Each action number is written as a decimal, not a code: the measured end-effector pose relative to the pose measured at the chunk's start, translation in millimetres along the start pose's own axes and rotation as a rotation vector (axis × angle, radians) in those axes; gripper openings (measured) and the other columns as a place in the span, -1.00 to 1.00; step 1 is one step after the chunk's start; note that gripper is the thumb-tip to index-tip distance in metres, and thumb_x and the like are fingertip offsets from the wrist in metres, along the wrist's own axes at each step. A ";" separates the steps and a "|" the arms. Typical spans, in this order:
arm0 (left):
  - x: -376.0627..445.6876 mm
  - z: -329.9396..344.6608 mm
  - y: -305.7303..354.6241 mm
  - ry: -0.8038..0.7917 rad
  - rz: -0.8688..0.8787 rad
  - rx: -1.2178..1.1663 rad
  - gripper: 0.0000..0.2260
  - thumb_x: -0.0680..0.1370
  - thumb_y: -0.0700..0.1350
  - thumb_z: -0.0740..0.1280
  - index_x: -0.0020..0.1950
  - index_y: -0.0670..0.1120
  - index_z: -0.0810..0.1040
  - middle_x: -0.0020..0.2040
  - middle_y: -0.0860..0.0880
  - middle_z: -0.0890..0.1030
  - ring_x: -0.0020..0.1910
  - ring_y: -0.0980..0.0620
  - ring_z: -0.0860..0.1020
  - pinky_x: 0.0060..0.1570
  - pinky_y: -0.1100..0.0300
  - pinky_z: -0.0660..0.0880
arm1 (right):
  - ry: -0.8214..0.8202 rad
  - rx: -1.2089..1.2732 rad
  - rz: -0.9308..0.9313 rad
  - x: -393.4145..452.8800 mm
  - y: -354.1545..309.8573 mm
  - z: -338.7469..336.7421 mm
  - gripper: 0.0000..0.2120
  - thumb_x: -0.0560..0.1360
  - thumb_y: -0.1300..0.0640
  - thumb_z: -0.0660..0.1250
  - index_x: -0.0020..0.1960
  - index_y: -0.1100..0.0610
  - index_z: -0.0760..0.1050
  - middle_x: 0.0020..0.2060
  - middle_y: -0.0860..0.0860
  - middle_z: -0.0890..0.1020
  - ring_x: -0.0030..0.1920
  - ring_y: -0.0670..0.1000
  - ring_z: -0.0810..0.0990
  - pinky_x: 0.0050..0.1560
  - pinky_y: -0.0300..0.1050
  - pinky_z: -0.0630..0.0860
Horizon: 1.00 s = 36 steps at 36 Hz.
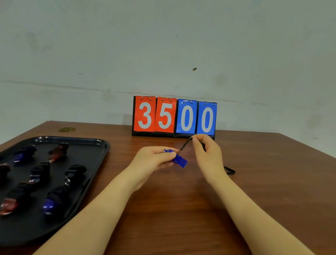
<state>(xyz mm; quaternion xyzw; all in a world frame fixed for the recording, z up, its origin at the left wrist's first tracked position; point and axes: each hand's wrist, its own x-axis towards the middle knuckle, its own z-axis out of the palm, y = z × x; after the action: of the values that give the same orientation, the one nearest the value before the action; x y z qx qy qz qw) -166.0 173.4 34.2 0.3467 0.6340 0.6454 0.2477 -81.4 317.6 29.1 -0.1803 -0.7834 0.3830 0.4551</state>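
My left hand [153, 158] pinches a small blue plastic whistle [179, 160] just above the middle of the brown table [175, 211]. My right hand [208, 152] pinches the black cord [185, 144] that runs down to the whistle. The cord's loose part [230, 171] trails behind my right wrist and lies on the table. Both hands hover close together in front of the score flip board.
A black tray [87, 173] at the left holds several red and blue whistles wrapped in black cords. A flip scoreboard [174, 117] reading 3500 stands at the table's far edge against the pale wall. The table's right edge slopes away at right.
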 end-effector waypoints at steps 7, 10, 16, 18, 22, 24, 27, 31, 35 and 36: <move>-6.2 7.9 7.3 -0.085 0.048 -0.328 -0.85 0.55 -0.25 0.33 0.04 -0.09 0.64 -0.01 -0.05 0.71 0.03 0.05 0.66 -0.05 0.26 0.59 | -0.177 0.007 0.021 -4.7 4.9 4.9 -0.89 0.59 0.17 0.25 0.02 0.04 0.54 -0.11 -0.10 0.62 -0.03 -0.14 0.56 -0.02 -0.30 0.47; -3.5 4.8 7.3 -0.014 0.021 -0.488 -0.82 0.54 -0.28 0.33 0.12 -0.17 0.61 0.05 -0.12 0.68 0.04 0.01 0.66 -0.04 0.22 0.61 | -0.276 -0.043 -0.010 -8.3 6.5 10.4 -0.83 0.60 0.17 0.23 0.10 -0.01 0.54 -0.08 -0.15 0.62 -0.01 -0.20 0.55 0.00 -0.35 0.42; -0.9 3.1 5.5 0.081 -0.045 -0.720 -0.82 0.55 -0.26 0.32 0.13 -0.19 0.61 0.05 -0.18 0.65 0.01 -0.02 0.66 -0.06 0.19 0.62 | -0.430 -0.134 -0.083 -18.4 1.5 19.6 -0.82 0.61 0.11 0.22 0.12 -0.06 0.55 -0.05 -0.22 0.61 0.05 -0.23 0.56 0.09 -0.33 0.44; 0.9 1.6 3.3 0.103 -0.045 -0.699 -0.82 0.55 -0.26 0.32 0.12 -0.17 0.61 0.06 -0.17 0.65 0.03 -0.02 0.65 -0.06 0.18 0.62 | -0.449 -0.200 -0.118 -19.0 2.0 21.9 -0.80 0.61 0.09 0.22 0.15 -0.01 0.57 -0.03 -0.18 0.62 0.03 -0.20 0.57 0.08 -0.32 0.45; 6.3 -2.9 -2.9 0.182 -0.028 -0.471 -0.80 0.56 -0.24 0.33 0.17 -0.12 0.61 0.10 -0.12 0.64 0.04 0.01 0.64 0.03 0.15 0.59 | -0.488 -0.329 -0.214 -20.6 1.6 21.9 -0.81 0.62 0.04 0.19 0.04 0.02 0.58 -0.12 -0.09 0.64 -0.09 -0.15 0.56 -0.03 -0.20 0.49; 9.8 -6.0 -6.7 0.235 -0.029 -0.324 -0.80 0.56 -0.22 0.34 0.17 -0.09 0.62 0.11 -0.10 0.64 0.05 0.02 0.62 0.09 0.13 0.57 | -0.516 -0.347 -0.243 -22.7 -0.2 21.8 -0.81 0.62 0.03 0.19 0.00 0.03 0.57 -0.14 -0.07 0.63 -0.13 -0.13 0.56 -0.05 -0.16 0.49; 12.7 -11.7 -11.9 0.263 -0.012 -0.170 -0.82 0.56 -0.18 0.35 0.13 -0.02 0.63 0.12 -0.06 0.63 0.09 0.03 0.60 0.12 0.14 0.55 | -0.556 -0.367 -0.263 -24.8 -3.7 21.9 -0.84 0.61 0.05 0.19 0.01 0.05 0.54 -0.16 -0.05 0.61 -0.15 -0.10 0.55 -0.07 -0.13 0.49; 11.7 -14.7 -15.0 0.241 0.032 -0.035 -0.79 0.57 -0.16 0.33 0.18 0.00 0.61 0.14 -0.03 0.62 0.13 0.06 0.57 0.09 0.20 0.54 | -0.576 -0.389 -0.304 -26.3 -6.2 21.6 -0.85 0.63 0.09 0.14 -0.04 -0.03 0.46 -0.18 -0.11 0.56 -0.17 -0.15 0.50 -0.15 -0.31 0.37; 12.2 -15.1 -17.2 0.263 0.056 -0.017 -0.80 0.57 -0.17 0.33 0.18 -0.01 0.61 0.14 -0.04 0.62 0.15 0.04 0.57 0.11 0.16 0.54 | -0.541 -0.401 -0.319 -26.5 -6.5 20.8 -0.86 0.63 0.09 0.14 -0.04 -0.05 0.43 -0.26 -0.17 0.50 -0.25 -0.19 0.47 -0.21 -0.37 0.29; 12.2 -15.3 -17.1 0.277 0.056 -0.024 -0.81 0.57 -0.17 0.33 0.15 0.00 0.61 0.13 -0.04 0.63 0.15 0.02 0.57 0.17 0.10 0.53 | -0.528 -0.397 -0.321 -26.5 -6.5 20.4 -0.87 0.63 0.09 0.14 -0.05 -0.06 0.43 -0.28 -0.18 0.49 -0.27 -0.20 0.46 -0.23 -0.38 0.27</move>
<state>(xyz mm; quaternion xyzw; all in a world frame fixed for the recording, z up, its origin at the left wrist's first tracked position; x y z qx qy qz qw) -187.5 174.1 19.6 0.2690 0.6446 0.7010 0.1440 -84.6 287.8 12.9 -0.0348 -0.9512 0.1806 0.2476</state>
